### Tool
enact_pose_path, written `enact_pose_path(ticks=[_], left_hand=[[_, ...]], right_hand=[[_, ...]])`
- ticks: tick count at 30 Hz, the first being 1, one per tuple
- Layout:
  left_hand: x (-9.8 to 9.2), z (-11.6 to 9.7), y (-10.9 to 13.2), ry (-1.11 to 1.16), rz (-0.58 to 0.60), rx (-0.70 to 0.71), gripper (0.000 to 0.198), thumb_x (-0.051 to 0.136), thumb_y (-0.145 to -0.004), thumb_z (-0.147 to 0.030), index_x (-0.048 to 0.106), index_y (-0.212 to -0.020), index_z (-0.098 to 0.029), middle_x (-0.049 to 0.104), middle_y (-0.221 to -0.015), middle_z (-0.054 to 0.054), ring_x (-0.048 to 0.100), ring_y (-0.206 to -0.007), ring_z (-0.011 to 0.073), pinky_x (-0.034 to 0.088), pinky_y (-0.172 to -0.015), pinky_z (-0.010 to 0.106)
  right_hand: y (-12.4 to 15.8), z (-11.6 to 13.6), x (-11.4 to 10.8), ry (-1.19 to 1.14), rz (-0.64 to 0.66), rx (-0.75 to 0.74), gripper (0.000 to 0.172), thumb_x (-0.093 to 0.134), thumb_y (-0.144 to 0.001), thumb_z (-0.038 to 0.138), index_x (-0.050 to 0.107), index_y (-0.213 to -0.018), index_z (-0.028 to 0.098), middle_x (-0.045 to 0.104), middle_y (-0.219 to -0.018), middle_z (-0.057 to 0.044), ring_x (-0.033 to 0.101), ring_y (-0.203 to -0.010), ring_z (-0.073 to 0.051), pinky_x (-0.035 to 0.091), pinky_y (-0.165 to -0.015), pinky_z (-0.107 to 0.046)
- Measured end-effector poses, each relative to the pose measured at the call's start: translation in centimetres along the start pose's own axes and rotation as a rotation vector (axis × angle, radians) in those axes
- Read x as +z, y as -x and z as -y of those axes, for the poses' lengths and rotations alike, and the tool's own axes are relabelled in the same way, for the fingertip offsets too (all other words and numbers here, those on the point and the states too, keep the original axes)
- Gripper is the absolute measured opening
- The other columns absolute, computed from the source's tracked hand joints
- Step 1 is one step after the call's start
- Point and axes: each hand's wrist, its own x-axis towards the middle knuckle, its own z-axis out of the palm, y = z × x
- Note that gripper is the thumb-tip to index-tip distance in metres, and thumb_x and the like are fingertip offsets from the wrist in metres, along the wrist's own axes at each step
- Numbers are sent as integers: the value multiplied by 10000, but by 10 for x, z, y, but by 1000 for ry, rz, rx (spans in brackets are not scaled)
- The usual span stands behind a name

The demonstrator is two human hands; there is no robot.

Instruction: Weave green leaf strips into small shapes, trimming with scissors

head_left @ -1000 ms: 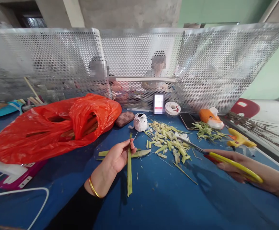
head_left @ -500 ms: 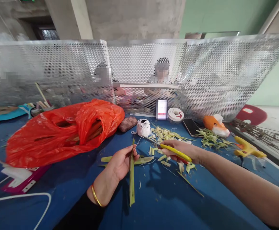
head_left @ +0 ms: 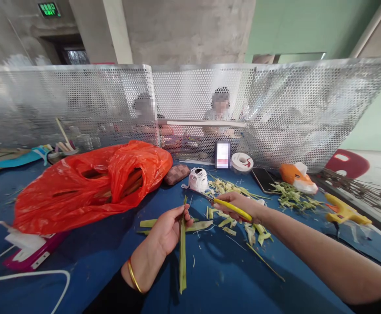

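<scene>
My left hand (head_left: 168, 231) pinches a long green leaf strip (head_left: 183, 257) near its upper tip. The strip hangs down in front of the fingers, and a short bit of white thread shows by its top. My right hand (head_left: 236, 205) is wrapped round yellow-handled scissors (head_left: 234, 208), whose blades point left toward a ball of white thread (head_left: 198, 180). Whether the blades are parted is too small to tell. Flat leaf pieces (head_left: 200, 225) lie on the table behind my left hand. Chopped leaf scraps (head_left: 226, 187) are scattered around my right hand.
An orange-red plastic bag (head_left: 62, 196) fills the left, near a magenta power strip (head_left: 30, 257). Along the back stand a checked pouch (head_left: 176, 174), a lit phone (head_left: 222, 155) and a ribbon spool (head_left: 242, 161), before a perforated metal screen (head_left: 184, 87). A yellow glue gun (head_left: 345, 211) lies right.
The view has tipped up slightly. My right hand and the scissors have shifted a little left, closer to my left hand. Less thread shows between the leaf strip and the ball.
</scene>
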Motion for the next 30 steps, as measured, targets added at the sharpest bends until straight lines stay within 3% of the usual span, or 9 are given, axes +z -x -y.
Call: enact_pose_path(ticks=[6, 8, 10, 14, 16, 19, 26, 30], left_hand=[[0, -3, 1, -7, 36, 23, 152, 457, -909, -55, 592, -845, -79, 553, -552, -1, 569, -462, 87, 545, -515, 204], [0, -4, 2, -9, 60, 28, 171, 446, -914, -52, 590, -828, -80, 547, -552, -4, 564, -464, 77, 546, -528, 193], [1, -6, 3, -18, 93, 21, 190, 434, -917, -47, 591, -815, -76, 544, -556, -3, 558, -464, 69, 545, -537, 188], [2, -5, 8, -65, 178, 18, 190, 451, -910, -51, 608, -806, -72, 548, -570, 2, 547, -464, 71, 534, -521, 191], [3, -3, 12, -104, 222, 30, 183, 463, -903, -58, 621, -810, -73, 563, -590, 12, 558, -480, 82, 531, -514, 200], [7, 1, 21, -169, 303, 61, 173, 488, -889, -70, 640, -805, -77, 587, -624, 27, 568, -498, 94, 538, -533, 224], [47, -4, 47, -321, 526, 76, 120, 565, -847, -82, 648, -761, -82, 586, -666, 34, 574, -508, 100, 511, -514, 225], [85, -11, 53, -446, 687, 125, 123, 568, -845, -91, 659, -764, -80, 567, -684, 28, 547, -497, 77, 472, -485, 195]], right_hand=[[17, -24, -3, 40, -62, -68, 428, 774, -623, 462, 685, -930, 177, 507, -526, 75, 371, -379, -48, 270, -376, -190], [30, -41, -6, 73, -138, -100, 459, 770, -630, 438, 672, -994, 175, 533, -576, 64, 423, -447, -73, 326, -439, -211], [44, -57, -9, 182, -328, -164, 480, 738, -657, 441, 653, -1041, 165, 572, -624, 37, 509, -553, -126, 387, -530, -246], [65, -78, -17, 634, -681, 28, 410, 591, -774, 410, 589, -1108, 174, 673, -738, -34, 606, -654, -217, 384, -576, -291], [68, -80, -21, 871, -744, 130, 350, 550, -797, 380, 583, -1082, 179, 698, -782, -77, 635, -684, -255, 349, -556, -294], [66, -80, -28, 989, -746, 128, 286, 547, -799, 358, 601, -1023, 189, 709, -832, -117, 656, -727, -285, 322, -544, -292], [71, -80, -46, 902, -778, -82, 171, 545, -824, 300, 669, -866, 190, 693, -905, -105, 661, -787, -260, 404, -625, -304], [76, -46, -40, 724, -819, -336, 277, 449, -917, 375, 678, -966, 229, 698, -995, -47, 649, -899, -187, 464, -789, -274]])
